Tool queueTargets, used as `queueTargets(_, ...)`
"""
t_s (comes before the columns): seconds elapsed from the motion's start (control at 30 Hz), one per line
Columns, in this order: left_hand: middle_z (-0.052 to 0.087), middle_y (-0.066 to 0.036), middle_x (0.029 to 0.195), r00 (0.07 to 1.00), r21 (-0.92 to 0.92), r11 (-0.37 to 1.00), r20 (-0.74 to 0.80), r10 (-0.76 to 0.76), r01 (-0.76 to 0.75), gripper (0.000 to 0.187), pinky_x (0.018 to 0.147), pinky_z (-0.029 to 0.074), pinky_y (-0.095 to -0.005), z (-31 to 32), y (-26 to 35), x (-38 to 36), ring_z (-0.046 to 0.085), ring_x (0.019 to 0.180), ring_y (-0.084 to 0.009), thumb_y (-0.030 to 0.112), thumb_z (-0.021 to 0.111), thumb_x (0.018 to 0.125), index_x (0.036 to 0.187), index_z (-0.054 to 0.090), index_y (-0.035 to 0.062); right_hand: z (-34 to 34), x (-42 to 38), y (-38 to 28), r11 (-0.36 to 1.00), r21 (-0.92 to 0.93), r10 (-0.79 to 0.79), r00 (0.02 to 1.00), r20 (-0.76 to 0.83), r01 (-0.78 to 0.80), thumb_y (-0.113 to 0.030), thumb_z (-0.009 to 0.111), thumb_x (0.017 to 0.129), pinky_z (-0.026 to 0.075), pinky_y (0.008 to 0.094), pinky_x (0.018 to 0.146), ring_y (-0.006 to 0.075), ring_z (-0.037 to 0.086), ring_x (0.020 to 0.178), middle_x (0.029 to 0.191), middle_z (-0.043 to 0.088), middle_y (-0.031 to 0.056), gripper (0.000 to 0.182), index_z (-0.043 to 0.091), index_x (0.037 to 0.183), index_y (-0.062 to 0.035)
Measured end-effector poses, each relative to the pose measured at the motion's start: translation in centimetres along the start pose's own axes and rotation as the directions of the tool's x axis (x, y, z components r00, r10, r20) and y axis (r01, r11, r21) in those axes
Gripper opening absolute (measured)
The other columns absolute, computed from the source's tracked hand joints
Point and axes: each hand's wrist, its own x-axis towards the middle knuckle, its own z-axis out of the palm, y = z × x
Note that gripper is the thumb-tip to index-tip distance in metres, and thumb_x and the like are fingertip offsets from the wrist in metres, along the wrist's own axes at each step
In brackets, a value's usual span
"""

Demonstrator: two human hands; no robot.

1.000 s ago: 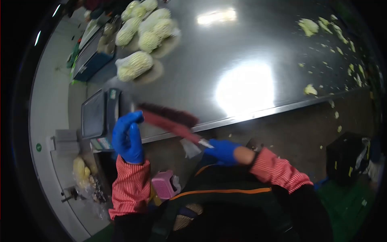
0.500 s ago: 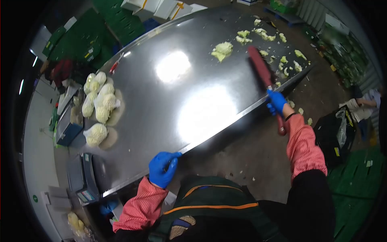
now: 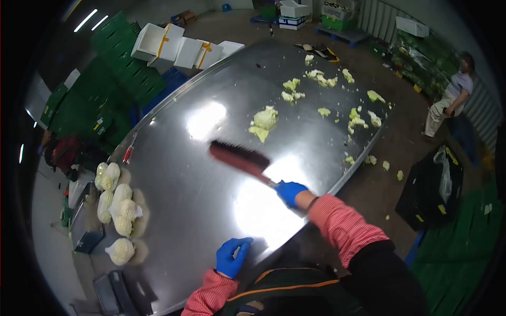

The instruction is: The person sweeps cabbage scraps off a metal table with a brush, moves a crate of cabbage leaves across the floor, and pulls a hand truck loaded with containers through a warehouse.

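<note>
My right hand (image 3: 291, 193), in a blue glove, is wrapped round the handle of a red brush (image 3: 238, 159). The brush is over the middle of the metal table (image 3: 179, 184), its dark bristles facing the far side. My left hand (image 3: 232, 257), gloved in blue, is over the near edge with thumb and fingers apart and nothing in it. Pale cabbage leaves (image 3: 263, 123) lie beyond the brush, and more leaf scraps (image 3: 321, 78) are scattered over the far right part of the table.
Net-wrapped vegetables (image 3: 124, 208) and a red-handled tool (image 3: 128, 152) lie at the left. White foam boxes (image 3: 187, 52) and green crates (image 3: 118, 58) stand beyond the table. A seated person (image 3: 453, 95) is at the right, near a black crate (image 3: 432, 189). Another person (image 3: 66, 155) is far left.
My right hand has swung the brush from the right edge leftward to the middle of the table. The view has shifted. My left hand's fingers have spread from the table edge.
</note>
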Motion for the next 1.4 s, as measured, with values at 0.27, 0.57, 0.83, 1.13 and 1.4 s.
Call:
queueTargets(0.27, 0.064, -0.009, 0.088, 0.99, -0.217, 0.966, 0.007, -0.142, 0.14, 0.014, 0.077, 0.047, -0.0287, 1.3, -1.1, 10.5, 0.061, 0.081, -0.0171, 0.003, 0.052, 0.084, 0.093, 0.063, -0.0002, -10.5, -2.1, 12.5, 0.598, 0.639, 0.559, 0.823, 0.099, -0.483, -0.043, 0.049, 0.086, 0.049, 0.0351, 0.05, 0.0232, 0.062, 0.056, 0.066, 0.059, 0.0144, 0.043, 0.049, 0.098, -0.0017)
queueTargets(0.57, 0.063, -0.009, 0.086, 0.993, -0.355, 0.929, -0.01, -0.118, 0.106, 0.014, 0.078, 0.046, -0.0279, 4.3, -1.5, 20.0, 0.06, 0.083, -0.0159, 0.0, 0.048, 0.085, 0.089, 0.061, -0.0025, -9.6, -17.8, 5.8, 0.801, -0.003, 0.547, 0.73, 0.41, -0.599, -0.046, 0.042, 0.087, 0.046, 0.0432, 0.067, 0.0384, 0.058, 0.074, 0.079, 0.06, 0.0197, 0.042, 0.054, 0.096, -0.0066)
queueTargets(0.83, 0.062, -0.009, 0.088, 0.966, -0.358, 0.913, -0.093, -0.242, 0.195, 0.016, 0.076, 0.045, -0.0254, 9.9, 2.9, 22.1, 0.057, 0.079, -0.0134, 0.003, 0.048, 0.088, 0.096, 0.06, -0.0036, -16.2, -17.1, 26.0, 0.391, 0.496, 0.766, 0.573, 0.293, -0.776, -0.043, 0.042, 0.089, 0.045, 0.0292, 0.049, 0.0147, 0.052, 0.053, 0.073, 0.053, 0.0053, 0.036, 0.05, 0.093, -0.0075)
queueTargets(1.13, 0.063, -0.009, 0.084, 0.898, -0.31, 0.874, -0.118, -0.425, 0.373, 0.016, 0.074, 0.046, -0.0259, 22.8, 10.7, 24.4, 0.058, 0.078, -0.0142, 0.003, 0.048, 0.087, 0.094, 0.061, -0.0032, -27.1, -13.0, 47.9, 0.551, 0.413, 0.691, 0.674, 0.263, -0.726, -0.055, 0.034, 0.088, 0.044, 0.0301, 0.044, 0.0165, 0.053, 0.05, 0.078, 0.056, 0.0062, 0.05, 0.049, 0.092, -0.0068)
queueTargets(1.4, 0.066, -0.01, 0.086, 0.978, 0.11, 0.975, 0.062, -0.201, 0.193, 0.014, 0.075, 0.048, -0.0292, 29.4, 16.1, 28.0, 0.063, 0.081, -0.0192, 0.005, 0.056, 0.082, 0.092, 0.064, 0.0029, -33.5, -6.2, 59.0, 0.535, 0.58, 0.695, 0.711, 0.112, -0.614, -0.048, 0.039, 0.088, 0.045, 0.0325, 0.046, 0.0187, 0.056, 0.054, 0.073, 0.057, 0.0095, 0.047, 0.054, 0.097, -0.005)
